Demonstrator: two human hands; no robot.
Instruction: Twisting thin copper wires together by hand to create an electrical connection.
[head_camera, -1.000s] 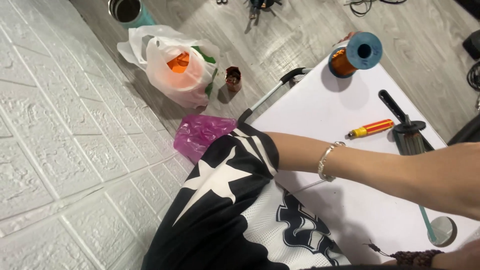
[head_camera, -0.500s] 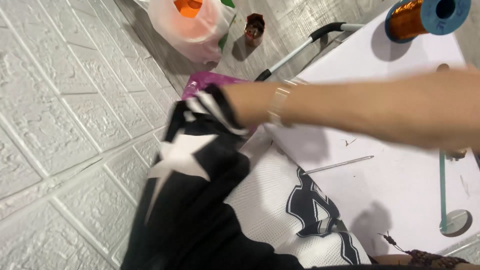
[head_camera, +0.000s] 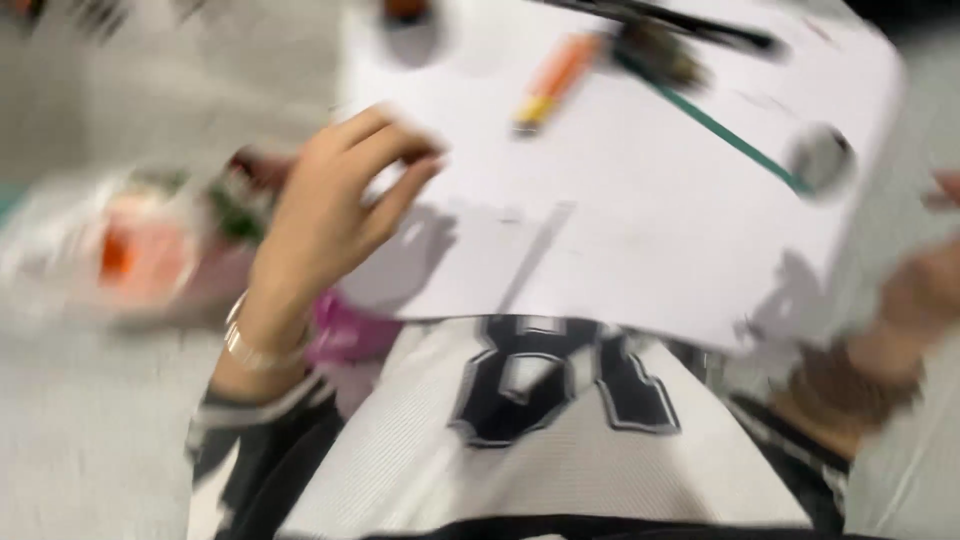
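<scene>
Curling loosely, left hand (head_camera: 330, 215) fingers (head_camera: 400, 150) empty

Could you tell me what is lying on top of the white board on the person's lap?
On the white board lie an orange pen-like tool, a thin green rod and dark blurred tools at the far edge. What lies beneath the board is hidden.

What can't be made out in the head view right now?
- Left hand: fingers curled at the white board's left edge; motion blur hides whether the grip holds anything.
- Right hand: cut off by the right frame edge and blurred; grip unreadable.
- Plastic bag at left: contents smeared to orange and green patches.
- Orange tool and round object on the board: too blurred to identify.
</scene>
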